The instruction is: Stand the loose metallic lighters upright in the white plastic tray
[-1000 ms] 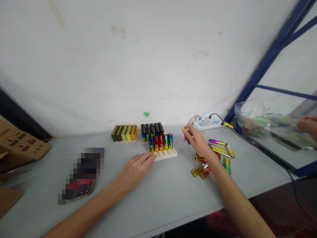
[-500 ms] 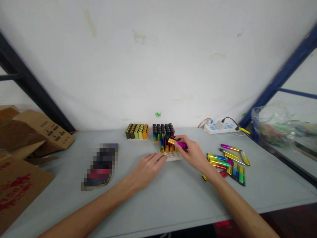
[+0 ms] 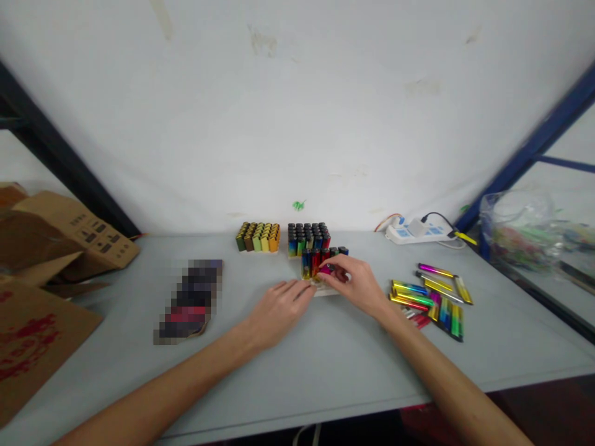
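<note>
My right hand [image 3: 353, 280] is closed on a purple lighter [image 3: 326, 270] over the front part of a white tray with holes [image 3: 326, 292]. Shiny coloured lighters with dark tops [image 3: 315, 260] stand upright in the tray's back part. Its front right portion is partly hidden by my right hand. At the tray's front left corner, my left hand [image 3: 284, 308] grips the edge with its fingertips. Right of my right arm lies a loose pile of metallic lighters [image 3: 449, 316] in gold, blue, green, red and purple.
Against the wall stand a block of black-topped lighters [image 3: 308, 239] and a block of gold-topped lighters [image 3: 258, 236]. A white power strip [image 3: 411, 231] sits back right. Cardboard boxes [image 3: 79, 232] are at left, beside a blurred dark item [image 3: 193, 303]. A plastic bag [image 3: 520, 229] lies far right.
My right hand has tipped the lighter from lying sideways to more upright and lowered it towards the tray's holes. My left hand stays at the tray's corner. The view has shifted slightly.
</note>
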Demonstrator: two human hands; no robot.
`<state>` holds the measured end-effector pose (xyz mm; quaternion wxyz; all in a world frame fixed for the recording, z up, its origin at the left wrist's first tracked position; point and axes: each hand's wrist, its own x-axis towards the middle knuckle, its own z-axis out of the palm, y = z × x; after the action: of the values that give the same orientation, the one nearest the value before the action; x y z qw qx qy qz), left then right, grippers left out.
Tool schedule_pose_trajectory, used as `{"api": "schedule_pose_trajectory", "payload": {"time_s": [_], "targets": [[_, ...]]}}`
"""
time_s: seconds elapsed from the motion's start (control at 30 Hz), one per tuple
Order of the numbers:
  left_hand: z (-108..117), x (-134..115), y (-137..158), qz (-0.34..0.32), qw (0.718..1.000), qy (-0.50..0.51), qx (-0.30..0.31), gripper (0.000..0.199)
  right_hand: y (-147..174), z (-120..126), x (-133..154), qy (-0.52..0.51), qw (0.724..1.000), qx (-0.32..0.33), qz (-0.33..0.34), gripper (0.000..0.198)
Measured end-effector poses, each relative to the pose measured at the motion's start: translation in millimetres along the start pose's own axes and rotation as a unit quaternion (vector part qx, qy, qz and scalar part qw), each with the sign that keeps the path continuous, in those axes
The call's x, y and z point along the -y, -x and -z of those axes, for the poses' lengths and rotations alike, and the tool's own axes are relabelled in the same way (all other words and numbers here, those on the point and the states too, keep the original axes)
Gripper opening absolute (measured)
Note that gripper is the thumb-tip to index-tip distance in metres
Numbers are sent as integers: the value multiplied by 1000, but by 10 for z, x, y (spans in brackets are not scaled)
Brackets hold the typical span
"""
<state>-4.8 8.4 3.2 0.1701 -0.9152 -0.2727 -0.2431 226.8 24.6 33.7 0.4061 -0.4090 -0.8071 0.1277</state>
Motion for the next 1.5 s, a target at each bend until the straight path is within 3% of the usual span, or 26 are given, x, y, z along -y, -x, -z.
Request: {"api": "schedule_pose_trajectory", "payload": {"time_s": [0.3, 0.5, 0.73, 0.97, 1.17, 1.3, 1.5], "targets": [[15, -22, 6, 3, 999, 33, 18, 21, 28, -34, 26, -4, 999, 4, -33, 30], [125, -66, -24, -10, 995, 47, 86, 18, 24, -7, 19, -11, 999, -18, -48, 28], [155, -80, -12, 1, 994, 66, 84, 22, 29, 3, 30, -173, 975, 27, -139, 40], [147, -86, 1, 4, 996, 59, 61, 22, 10, 10, 77, -55, 994, -31, -94, 37], [140, -116, 6, -2, 998, 32, 46, 19, -13, -177, 89, 24, 995, -91, -22, 44], [138, -114, 18, -13, 999, 29, 29, 22, -36, -276, 106, 19, 995, -98, 12, 44], [135, -99, 28, -19, 999, 25, 9, 26, -57, -311, 91, 29, 996, -84, 0, 41]]}}
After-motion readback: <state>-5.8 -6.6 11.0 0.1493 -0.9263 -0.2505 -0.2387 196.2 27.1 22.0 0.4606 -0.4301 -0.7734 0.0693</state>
